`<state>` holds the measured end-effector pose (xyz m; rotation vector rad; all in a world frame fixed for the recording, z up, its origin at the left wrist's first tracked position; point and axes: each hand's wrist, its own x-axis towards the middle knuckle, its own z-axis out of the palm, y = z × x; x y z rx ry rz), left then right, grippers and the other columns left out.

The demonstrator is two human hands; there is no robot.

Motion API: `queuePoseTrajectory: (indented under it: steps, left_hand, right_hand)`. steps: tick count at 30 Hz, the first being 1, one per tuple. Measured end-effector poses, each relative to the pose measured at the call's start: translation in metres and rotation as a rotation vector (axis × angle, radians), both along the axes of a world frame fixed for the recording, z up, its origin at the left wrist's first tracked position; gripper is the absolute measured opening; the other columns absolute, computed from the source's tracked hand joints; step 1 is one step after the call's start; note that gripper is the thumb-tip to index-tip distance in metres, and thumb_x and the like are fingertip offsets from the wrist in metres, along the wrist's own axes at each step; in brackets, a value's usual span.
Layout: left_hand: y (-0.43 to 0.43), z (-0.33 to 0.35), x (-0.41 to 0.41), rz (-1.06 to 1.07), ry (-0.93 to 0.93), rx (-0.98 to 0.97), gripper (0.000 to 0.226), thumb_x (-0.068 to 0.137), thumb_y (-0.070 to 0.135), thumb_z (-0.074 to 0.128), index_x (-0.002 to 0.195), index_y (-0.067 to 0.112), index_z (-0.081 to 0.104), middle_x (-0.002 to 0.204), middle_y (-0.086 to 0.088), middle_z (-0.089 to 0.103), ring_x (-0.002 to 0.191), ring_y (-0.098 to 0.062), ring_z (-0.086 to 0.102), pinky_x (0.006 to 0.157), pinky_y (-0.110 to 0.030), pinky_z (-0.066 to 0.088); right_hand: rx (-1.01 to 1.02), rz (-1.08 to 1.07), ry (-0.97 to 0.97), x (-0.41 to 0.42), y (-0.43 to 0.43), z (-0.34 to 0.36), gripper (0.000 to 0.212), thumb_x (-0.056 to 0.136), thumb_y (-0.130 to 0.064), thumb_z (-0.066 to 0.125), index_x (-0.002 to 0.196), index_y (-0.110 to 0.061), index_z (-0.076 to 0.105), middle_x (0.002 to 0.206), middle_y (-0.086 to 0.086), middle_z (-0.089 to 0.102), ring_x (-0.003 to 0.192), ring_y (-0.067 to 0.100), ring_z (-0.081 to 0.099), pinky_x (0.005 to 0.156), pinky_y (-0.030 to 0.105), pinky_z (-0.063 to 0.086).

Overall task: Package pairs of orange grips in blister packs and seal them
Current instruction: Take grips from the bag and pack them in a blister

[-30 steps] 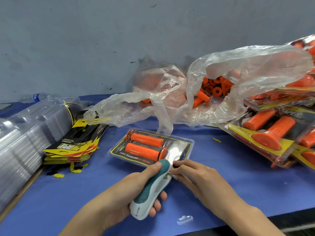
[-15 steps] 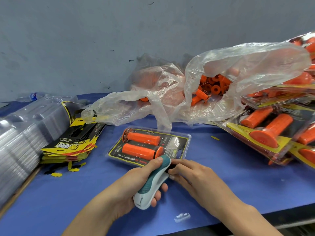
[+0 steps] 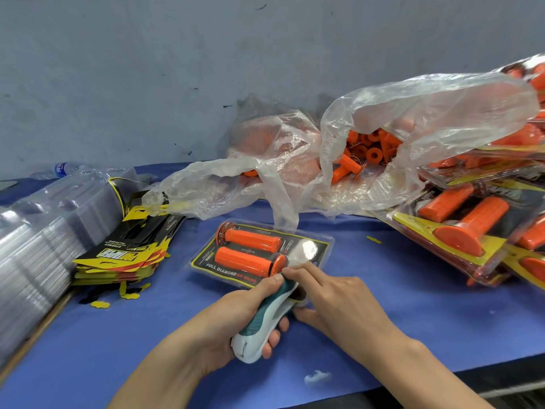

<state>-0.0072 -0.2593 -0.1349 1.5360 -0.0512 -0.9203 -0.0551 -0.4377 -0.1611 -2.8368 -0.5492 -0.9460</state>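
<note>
the counter [image 3: 413, 314] has a blue cover, and behind it stands a grey wall [image 3: 147, 69] with small dark marks.

the left grip [image 3: 233, 317] is closed around a teal and white hand tool [image 3: 262, 326], thumb on top. the nose of the tool meets the near edge of the blister pack [image 3: 323, 249]. the right grip [image 3: 342, 302], just right of the left one, holds the same edge, fingers on top and thumb lower. the pack lies flat on the counter directly beyond both. it contains two orange grips [image 3: 250, 239] side by side on a black and yellow card. on this card one reads "full diamond"; the rest is too small.

well beyond the right grip a clear plastic bag [image 3: 427, 113] lies open, with many loose grips [image 3: 371, 146] inside. to the right of the right grip is a heap of filled packs [image 3: 460, 225], orange under clear plastic. well left of the left grip is a pile of printed cards [image 3: 124, 255], black and yellow; their writing is upside down and i cannot read it surely. further left is a tall stack of clear shells [image 3: 44, 231], and behind it lies a water bottle [image 3: 62, 169]. small yellow paper bits [image 3: 100, 304] lie near the cards.
</note>
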Motion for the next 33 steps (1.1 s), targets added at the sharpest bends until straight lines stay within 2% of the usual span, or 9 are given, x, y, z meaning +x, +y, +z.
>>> queuePoseTrajectory:
  steps: [7, 12, 16, 20, 23, 25, 27, 29, 33]
  left_hand:
    - [0.000, 0.000, 0.001, -0.011, 0.018, -0.019, 0.052, 0.089, 0.056, 0.060, 0.098, 0.005, 0.070, 0.075, -0.013, 0.062, 0.054, -0.021, 0.055, 0.045, -0.026, 0.046]
    - [0.017, 0.005, 0.003, -0.108, -0.041, 0.043, 0.066, 0.083, 0.066, 0.059, 0.110, 0.007, 0.069, 0.084, -0.016, 0.066, 0.059, -0.025, 0.058, 0.049, -0.028, 0.050]
    - [0.058, 0.015, 0.010, -0.149, -0.283, 0.373, 0.080, 0.064, 0.081, 0.061, 0.098, 0.008, 0.068, 0.085, -0.009, 0.074, 0.055, -0.023, 0.063, 0.050, -0.027, 0.051]
    - [0.104, 0.013, 0.024, 0.144, -0.644, 0.751, 0.063, 0.066, 0.080, 0.059, 0.092, 0.024, 0.061, 0.075, 0.000, 0.071, 0.059, -0.019, 0.067, 0.050, -0.028, 0.048]
    - [0.121, -0.005, 0.035, 0.221, -0.896, 1.260, 0.057, 0.074, 0.077, 0.056, 0.100, 0.027, 0.049, 0.092, 0.001, 0.064, 0.086, -0.024, 0.061, 0.068, -0.035, 0.047]
    - [0.120, -0.013, 0.039, 0.241, -0.949, 1.383, 0.062, 0.078, 0.070, 0.060, 0.116, 0.023, 0.049, 0.111, -0.004, 0.060, 0.105, -0.029, 0.056, 0.081, -0.040, 0.048]
    - [0.114, -0.012, 0.042, 0.342, -1.137, 1.328, 0.073, 0.078, 0.060, 0.069, 0.130, 0.013, 0.049, 0.121, -0.014, 0.053, 0.113, -0.038, 0.051, 0.087, -0.048, 0.046]
    - [0.102, -0.007, 0.042, 0.391, -1.418, 1.056, 0.075, 0.079, 0.053, 0.075, 0.134, 0.007, 0.051, 0.117, -0.016, 0.052, 0.106, -0.040, 0.054, 0.086, -0.052, 0.047]
    - [0.059, 0.001, 0.026, 0.135, -1.706, 0.741, 0.048, 0.087, 0.053, 0.051, 0.122, 0.020, 0.060, 0.111, 0.001, 0.058, 0.096, -0.026, 0.060, 0.083, -0.044, 0.050]
  right_hand:
    - [0.036, -0.004, 0.016, 0.003, -0.003, -0.004, 0.046, 0.068, -0.027, 0.080, 0.111, -0.022, 0.065, 0.097, -0.010, 0.064, 0.063, 0.014, 0.064, 0.044, 0.028, 0.046]
    - [0.042, -0.027, 0.043, -0.002, -0.003, -0.003, 0.043, 0.087, -0.046, 0.053, 0.124, -0.025, 0.061, 0.101, -0.009, 0.065, 0.073, 0.012, 0.067, 0.047, 0.030, 0.050]
    - [0.015, -0.006, 0.069, -0.004, -0.007, -0.003, 0.024, 0.084, -0.028, 0.072, 0.106, -0.033, 0.065, 0.103, -0.013, 0.064, 0.067, 0.013, 0.064, 0.047, 0.026, 0.046]
    - [0.022, 0.002, 0.019, -0.003, -0.007, -0.002, 0.021, 0.082, -0.025, 0.075, 0.100, -0.033, 0.067, 0.097, -0.012, 0.064, 0.063, 0.012, 0.061, 0.047, 0.024, 0.041]
    - [0.018, 0.015, -0.045, -0.003, -0.005, -0.001, 0.016, 0.086, -0.025, 0.072, 0.100, -0.031, 0.069, 0.097, -0.010, 0.066, 0.064, 0.014, 0.062, 0.048, 0.027, 0.045]
    - [0.059, 0.006, -0.084, -0.003, -0.004, 0.003, 0.016, 0.086, -0.022, 0.074, 0.100, -0.028, 0.070, 0.098, -0.008, 0.066, 0.066, 0.016, 0.061, 0.052, 0.030, 0.048]
    - [0.119, 0.000, -0.119, -0.001, -0.001, 0.009, 0.015, 0.086, -0.019, 0.075, 0.099, -0.025, 0.070, 0.099, -0.007, 0.066, 0.071, 0.018, 0.062, 0.057, 0.033, 0.050]
    - [0.186, 0.019, -0.141, 0.001, 0.004, 0.020, 0.010, 0.090, -0.018, 0.071, 0.099, -0.021, 0.069, 0.101, -0.006, 0.065, 0.078, 0.021, 0.062, 0.064, 0.034, 0.051]
    - [0.244, 0.048, -0.234, 0.006, 0.014, 0.048, 0.009, 0.094, -0.019, 0.062, 0.098, -0.017, 0.069, 0.101, -0.005, 0.065, 0.080, 0.023, 0.059, 0.071, 0.034, 0.047]
